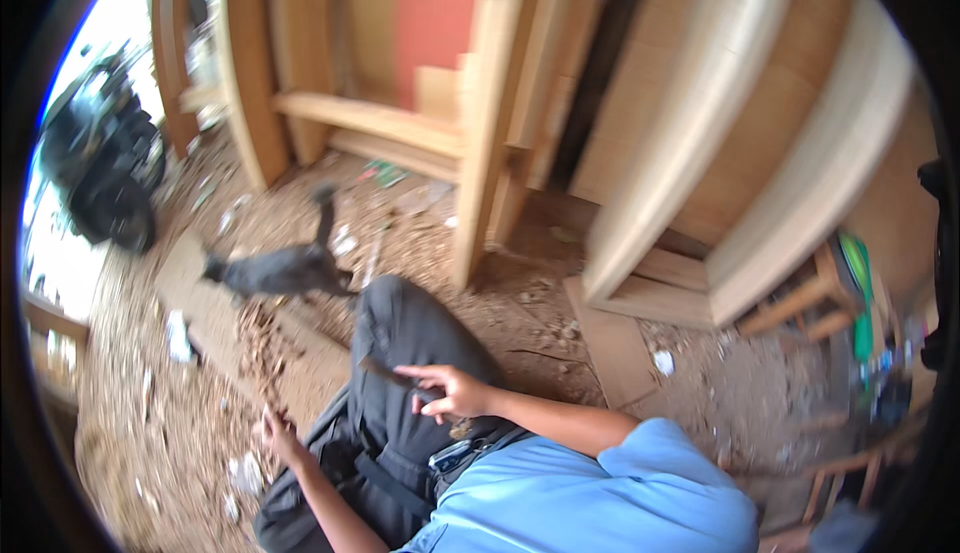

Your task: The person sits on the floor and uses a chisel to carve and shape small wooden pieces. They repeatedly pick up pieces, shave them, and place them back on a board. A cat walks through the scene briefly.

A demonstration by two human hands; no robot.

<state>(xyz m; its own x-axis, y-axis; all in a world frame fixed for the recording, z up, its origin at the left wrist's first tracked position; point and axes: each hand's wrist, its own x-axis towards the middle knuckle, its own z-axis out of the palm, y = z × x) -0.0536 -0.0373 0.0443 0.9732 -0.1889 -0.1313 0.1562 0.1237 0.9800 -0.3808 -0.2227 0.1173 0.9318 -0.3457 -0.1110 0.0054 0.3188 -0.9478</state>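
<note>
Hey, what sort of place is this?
Probably a woodworking shop: large wooden frames stand ahead, what look like wood chips lie heaped, and scraps litter the earthy floor.

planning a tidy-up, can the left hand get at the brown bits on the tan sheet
Probably yes: the left hand is close to the brown bits, and nothing visible blocks the way between them.

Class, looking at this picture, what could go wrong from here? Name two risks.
The thin tool in the right hand is over the trouser leg; if sharp (too blurred to tell), a slip might cut it. The grey cat, appearing close to the raised knee, might bump it and jolt that hand.
</note>
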